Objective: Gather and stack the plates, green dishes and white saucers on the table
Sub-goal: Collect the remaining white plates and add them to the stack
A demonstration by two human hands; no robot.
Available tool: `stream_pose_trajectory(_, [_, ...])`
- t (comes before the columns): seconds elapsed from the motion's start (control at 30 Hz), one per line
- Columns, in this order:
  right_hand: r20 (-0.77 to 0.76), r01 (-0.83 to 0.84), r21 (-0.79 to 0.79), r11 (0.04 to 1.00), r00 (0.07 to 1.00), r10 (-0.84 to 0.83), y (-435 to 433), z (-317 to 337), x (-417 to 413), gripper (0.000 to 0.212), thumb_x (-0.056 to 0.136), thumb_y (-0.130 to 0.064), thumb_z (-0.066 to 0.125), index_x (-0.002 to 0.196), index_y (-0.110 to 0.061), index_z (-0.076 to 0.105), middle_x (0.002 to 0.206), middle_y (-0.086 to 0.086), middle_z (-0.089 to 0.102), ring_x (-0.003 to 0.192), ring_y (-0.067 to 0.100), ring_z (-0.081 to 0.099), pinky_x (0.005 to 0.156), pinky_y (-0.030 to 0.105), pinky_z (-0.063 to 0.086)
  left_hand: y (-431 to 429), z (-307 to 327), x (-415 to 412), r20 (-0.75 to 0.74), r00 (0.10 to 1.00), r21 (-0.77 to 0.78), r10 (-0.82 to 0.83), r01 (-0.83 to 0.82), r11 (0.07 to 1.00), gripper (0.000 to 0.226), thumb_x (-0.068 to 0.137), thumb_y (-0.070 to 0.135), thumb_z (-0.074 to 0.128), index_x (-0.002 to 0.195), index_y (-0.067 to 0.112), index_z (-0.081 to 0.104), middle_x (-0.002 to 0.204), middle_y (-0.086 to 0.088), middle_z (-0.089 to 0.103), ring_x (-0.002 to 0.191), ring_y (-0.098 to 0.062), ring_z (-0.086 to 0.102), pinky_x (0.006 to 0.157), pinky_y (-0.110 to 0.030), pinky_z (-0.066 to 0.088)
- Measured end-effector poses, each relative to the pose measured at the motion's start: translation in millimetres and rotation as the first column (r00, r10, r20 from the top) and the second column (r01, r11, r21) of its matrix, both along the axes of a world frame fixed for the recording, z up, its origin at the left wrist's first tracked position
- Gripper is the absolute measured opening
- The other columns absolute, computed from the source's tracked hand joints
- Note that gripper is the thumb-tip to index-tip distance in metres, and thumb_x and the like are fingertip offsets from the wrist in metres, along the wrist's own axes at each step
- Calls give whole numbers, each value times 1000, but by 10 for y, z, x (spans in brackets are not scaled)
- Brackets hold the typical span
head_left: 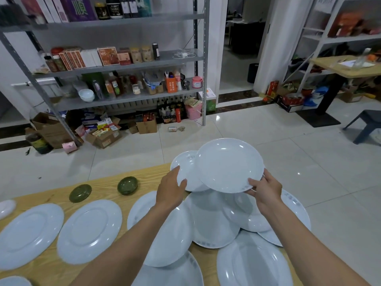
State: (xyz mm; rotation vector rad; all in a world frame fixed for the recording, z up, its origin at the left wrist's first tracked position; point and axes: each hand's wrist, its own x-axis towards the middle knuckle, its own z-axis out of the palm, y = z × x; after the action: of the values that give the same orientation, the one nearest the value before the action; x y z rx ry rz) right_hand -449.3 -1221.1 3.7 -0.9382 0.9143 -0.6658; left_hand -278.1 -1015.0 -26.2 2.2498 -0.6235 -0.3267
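Stacking: early stage. Right grip (266,190) clamps a raised plate (228,165) by its rim, left grip (171,190) holds a second plate (186,172), both centre frame. Flat plates (89,230), green dishes (127,185) and a saucer (7,207) at lower left lie ungathered on the surface (103,182).

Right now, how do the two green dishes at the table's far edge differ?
The left green dish seems to lie face down, a ring showing on top; the right green dish sits upright, its hollow open. The left one looks wider and lower, the right one deeper. Both are dark green, glossy, and stand alone on the wooden table.
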Motion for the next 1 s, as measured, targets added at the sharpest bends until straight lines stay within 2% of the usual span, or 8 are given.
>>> stream_pose_trajectory(0.07, [-2, 80, -5, 997, 997, -80, -74, -18, -31, 70, 82, 21, 58, 137, -21, 56, 112, 2, 68, 97, 28, 67, 57, 31, 61, -84, -105, -46, 104, 988, 199, -110, 88, 976, 59, 102, 36, 46, 156, 21, 26, 163, -1, 23, 149, -22, 19, 119, -37, 21])
stream_pose_trajectory(0.17, [-15, 155, 23, 988, 988, -154, -167, -114, -49, 75, 80, 22, 59, 140, -23, 55, 112, 2, 66, 96, 26, 68, 57, 30, 61, -232, -270, -91, 165, 967, 369, -194, 122, 921, 61, 103, 42, 41, 157, 23, 21, 165, -4, 15, 152, -26, 11, 120, -38, 17])
stream_pose_trajectory(0.47, [-13, 182, 135, 974, 983, -182, -413, -414, 5, 76, 80, 22, 58, 138, -26, 55, 101, -10, 67, 92, 16, 68, 54, 29, 59, -599, -640, -73, 125, 967, 561, -221, 115, 820, 60, 103, 47, 36, 156, 23, 22, 164, -7, 17, 150, -29, 16, 119, -42, 24])
stream_pose_trajectory(0.6, [-12, 183, 142, 973, 983, -183, -554, -498, 69, 72, 78, 22, 60, 119, -37, 61, 99, -11, 70, 93, 17, 70, 58, 30, 60, -754, -766, -18, -8, 998, 552, -70, 63, 831, 59, 101, 49, 39, 152, 21, 30, 161, -10, 21, 147, -31, 20, 112, -43, 30])
stream_pose_trajectory(0.7, [10, 174, 157, 972, 984, -178, -690, -556, 101, 76, 78, 22, 60, 135, -28, 59, 105, -9, 72, 98, 21, 71, 62, 31, 60, -862, -845, 93, -157, 981, 489, 111, -20, 872, 60, 99, 48, 44, 149, 16, 35, 156, -13, 25, 144, -32, 23, 109, -44, 34])
stream_pose_trajectory(0.77, [15, 176, 157, 972, 984, -180, -775, -588, 114, 77, 77, 21, 60, 138, -26, 58, 98, -13, 75, 94, 19, 73, 63, 31, 60, -921, -895, 175, -201, 957, 453, 207, -96, 886, 62, 99, 44, 50, 149, 11, 34, 152, -16, 29, 141, -34, 28, 110, -44, 33])
stream_pose_trajectory(0.87, [13, 172, 146, 974, 984, -175, -870, -628, 137, 75, 77, 21, 61, 136, -25, 59, 99, -12, 76, 89, 14, 74, 65, 33, 61, -985, -972, 291, -196, 920, 369, 341, -253, 894, 60, 95, 26, 61, 146, 5, 37, 145, -19, 36, 133, -38, 39, 107, -45, 39])
stream_pose_trajectory(1.0, [3, 159, 150, 976, 987, -161, -947, -690, 139, 74, 78, 20, 61, 137, -24, 60, 103, -8, 76, 90, 17, 74, 67, 35, 61, -1026, -1068, 366, -233, 838, 274, 493, -430, 860, 71, 83, 5, 70, 146, 7, 36, 143, -19, 31, 123, -40, 48, 103, -46, 46])
